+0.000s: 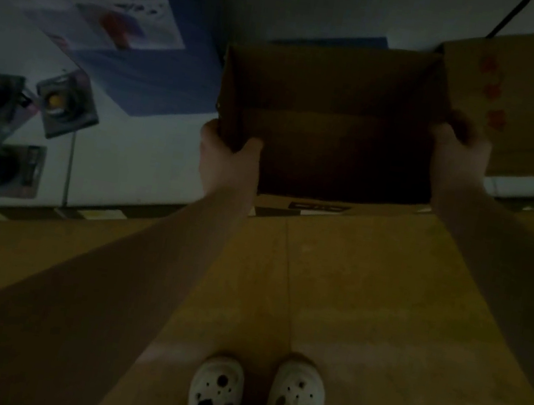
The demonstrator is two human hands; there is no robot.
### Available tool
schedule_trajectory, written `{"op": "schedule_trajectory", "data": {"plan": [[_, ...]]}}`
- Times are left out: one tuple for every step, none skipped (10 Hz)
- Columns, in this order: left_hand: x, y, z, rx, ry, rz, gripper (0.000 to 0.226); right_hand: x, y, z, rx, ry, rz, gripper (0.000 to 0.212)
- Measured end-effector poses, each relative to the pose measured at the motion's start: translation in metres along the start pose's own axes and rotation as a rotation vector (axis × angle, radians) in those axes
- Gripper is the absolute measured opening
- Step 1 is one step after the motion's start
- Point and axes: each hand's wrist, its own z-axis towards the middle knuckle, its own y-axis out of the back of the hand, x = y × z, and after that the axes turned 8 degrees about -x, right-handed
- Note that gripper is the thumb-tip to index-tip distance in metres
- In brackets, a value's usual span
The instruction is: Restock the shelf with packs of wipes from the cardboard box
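The view is dim. An open brown cardboard box [332, 83] is in front of me, seen from above, its inside dark with no packs of wipes visible. My left hand [227, 158] grips the box's near left corner, thumb inside the wall. My right hand [456, 157] holds the right wall near its flap [522, 108], which bears red marks. Both arms are stretched forward.
A white shelf base [119, 159] runs along the left with several packaged round items [65, 103] hanging or lying on it and a blue-and-white package [125, 25] behind. The brownish floor [364, 303] lies below, with my two white clogs [256, 395] at the bottom.
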Motion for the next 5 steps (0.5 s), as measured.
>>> {"op": "schedule_trajectory", "data": {"plan": [[-0.003, -0.001, 0.001, -0.03, 0.013, -0.035, 0.05, 0.004, 0.002, 0.002, 0.026, -0.024, 0.003, 0.043], [-0.009, -0.003, 0.002, 0.001, -0.004, -0.042, 0.05, 0.016, 0.007, 0.004, 0.048, -0.04, 0.031, 0.045], [-0.016, -0.005, 0.003, -0.001, -0.064, 0.016, 0.06, 0.025, 0.011, 0.0, 0.051, 0.013, 0.016, 0.053], [-0.021, 0.001, -0.002, -0.047, -0.157, 0.053, 0.067, 0.033, 0.015, -0.02, 0.074, 0.038, 0.058, 0.051], [-0.024, 0.011, -0.019, 0.051, -0.189, -0.087, 0.057, 0.039, 0.021, -0.044, 0.118, 0.018, 0.205, 0.024]]}}
